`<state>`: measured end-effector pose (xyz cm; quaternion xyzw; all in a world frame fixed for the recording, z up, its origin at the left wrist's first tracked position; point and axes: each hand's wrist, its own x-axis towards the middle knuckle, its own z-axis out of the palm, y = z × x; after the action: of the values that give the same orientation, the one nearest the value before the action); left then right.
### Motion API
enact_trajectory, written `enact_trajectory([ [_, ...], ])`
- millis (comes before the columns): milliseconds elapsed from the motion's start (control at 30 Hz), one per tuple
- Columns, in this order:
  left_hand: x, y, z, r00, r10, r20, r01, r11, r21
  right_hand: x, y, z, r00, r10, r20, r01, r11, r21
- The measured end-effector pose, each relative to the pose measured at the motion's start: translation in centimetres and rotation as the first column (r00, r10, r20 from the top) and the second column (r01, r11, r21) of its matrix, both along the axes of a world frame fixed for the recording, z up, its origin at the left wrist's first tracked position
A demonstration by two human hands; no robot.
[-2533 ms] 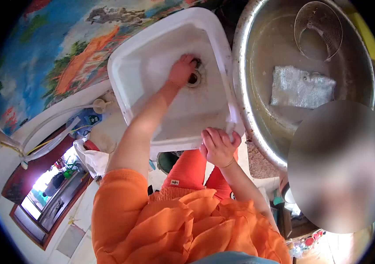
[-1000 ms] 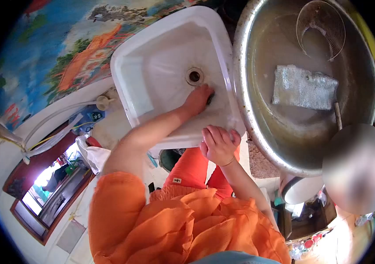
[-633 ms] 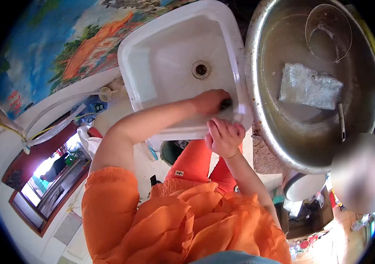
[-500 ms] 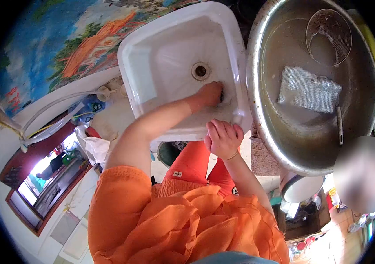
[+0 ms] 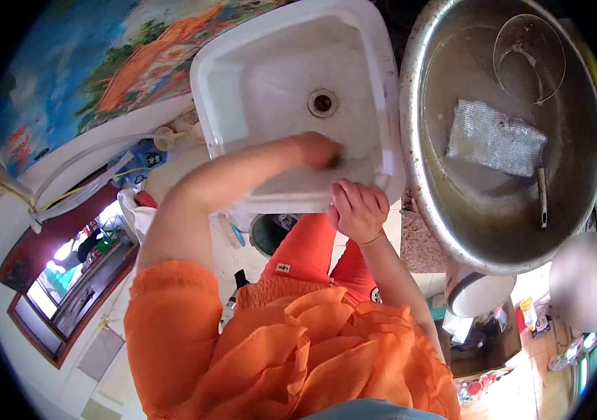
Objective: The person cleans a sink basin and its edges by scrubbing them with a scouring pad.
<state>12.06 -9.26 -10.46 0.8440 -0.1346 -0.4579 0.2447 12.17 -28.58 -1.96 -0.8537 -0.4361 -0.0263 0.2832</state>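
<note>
My left hand [image 5: 318, 150] is inside the white sink [image 5: 204, 91], closed over a small dark greenish pad [image 5: 338, 160] against the basin's floor. Motion blurs the fingers, and most of the pad is hidden beneath them. The drain hole [image 5: 323, 103] lies just beyond that hand. At the near rim of the sink, right of centre, my right hand [image 5: 359, 210] has its fingers curled over the edge and grips it.
A large metal basin [image 5: 445, 241] with cloudy water stands right of the sink. In it are a mesh strainer [image 5: 550, 70], a silvery textured sheet [image 5: 494, 140] and a handle [image 5: 542, 199]. A dark green bucket [image 5: 265, 234] sits below the sink. A hose [image 5: 88, 157] runs along the left.
My left hand has swept left and slightly nearer across the sink floor with the dark pad. My right hand stays on the rim. The view has shifted a little.
</note>
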Motion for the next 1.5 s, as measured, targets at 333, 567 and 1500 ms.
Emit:
enact_trajectory([
  [333,-4.0,4.4,5.6,0.49,0.811,-0.319,-0.869,0.484,-0.105,0.6,0.1,2.0,0.979,0.012,-0.202,-0.036,0.993,-0.117],
  [567,-4.0,-0.1,12.8,0.411,0.874,-0.26,-0.855,0.27,-0.444,2.0,4.4,4.5,0.739,-0.018,-0.674,0.132,0.984,0.119],
  [1500,-8.7,10.2,10.0,0.093,0.635,0.767,-0.977,0.207,-0.052,0.8,17.5,-8.9,0.685,0.282,-0.672,-0.718,0.417,-0.558],
])
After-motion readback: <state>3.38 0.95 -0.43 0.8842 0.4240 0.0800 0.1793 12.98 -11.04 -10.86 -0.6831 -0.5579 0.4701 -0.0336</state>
